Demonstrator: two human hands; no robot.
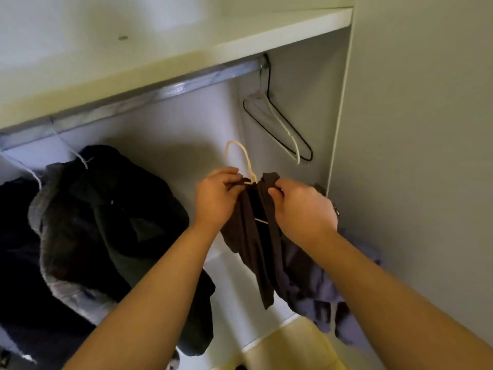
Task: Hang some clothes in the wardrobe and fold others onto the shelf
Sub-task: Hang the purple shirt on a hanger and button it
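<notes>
White wardrobe (306, 76), shelf (266, 30) above a metal rail (165, 92). Dark clothes (106, 214) hung far left, two bare hangers (280, 120) far right. Mid-wardrobe, brown garment (253, 236) on cream hanger (246, 158), pinched by left hand (214, 198) and right hand (304, 206).

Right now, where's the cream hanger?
Head view, centre: the cream hanger sits between the left hand and right hand, brown garment on it, below the rail and left of the empty hangers.
</notes>
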